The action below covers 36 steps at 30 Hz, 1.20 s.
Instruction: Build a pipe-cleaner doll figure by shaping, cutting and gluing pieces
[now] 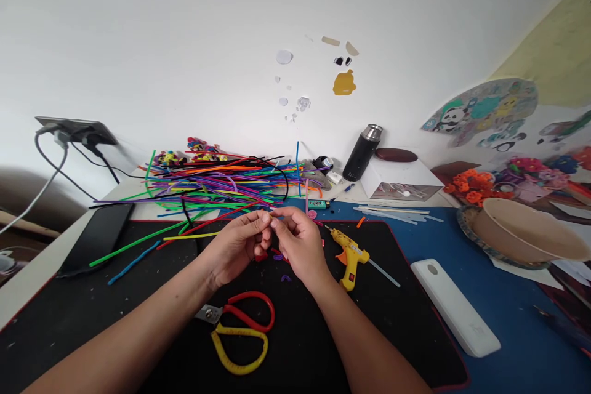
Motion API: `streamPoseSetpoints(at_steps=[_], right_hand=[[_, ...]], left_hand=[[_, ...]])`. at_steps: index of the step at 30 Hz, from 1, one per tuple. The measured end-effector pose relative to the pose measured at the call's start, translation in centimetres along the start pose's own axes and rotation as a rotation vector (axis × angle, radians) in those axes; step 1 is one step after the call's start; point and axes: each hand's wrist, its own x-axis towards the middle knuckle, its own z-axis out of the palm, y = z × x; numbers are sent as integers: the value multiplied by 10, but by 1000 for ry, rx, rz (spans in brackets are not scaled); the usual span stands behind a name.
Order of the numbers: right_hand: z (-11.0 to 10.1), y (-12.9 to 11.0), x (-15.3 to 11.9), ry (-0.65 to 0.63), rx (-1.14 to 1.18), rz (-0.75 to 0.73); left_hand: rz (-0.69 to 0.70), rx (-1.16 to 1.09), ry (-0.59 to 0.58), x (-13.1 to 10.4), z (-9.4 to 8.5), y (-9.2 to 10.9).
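The left hand (244,240) and the right hand (298,243) meet with thumbs and forefingers closed nearly together at the tips; whether a small piece is pinched there, I cannot tell. Just below this grip, small purple pieces (285,278) lie on the black mat (295,345), and nearer to the person are the scissors (240,332) with red and yellow handles. The yellow glue gun (349,255) lies right of the grip, and the pile of colourful pipe cleaners (221,181) is beyond it.

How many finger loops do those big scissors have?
2. The scissors have a red loop, the one nearer the hands, and a yellow loop, nearer the bottom of the picture. Both loops are in plain view.
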Motion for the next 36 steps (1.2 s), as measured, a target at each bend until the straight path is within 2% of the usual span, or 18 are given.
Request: streamPoseSetpoints(at_steps=[23,36], right_hand=[[-4,0,2,16,-11,-10],[-6,-1,2,36,-78,-40]], left_hand=[[-11,5,-22,0,-1,5],[137,220,56,-2,0,1]])
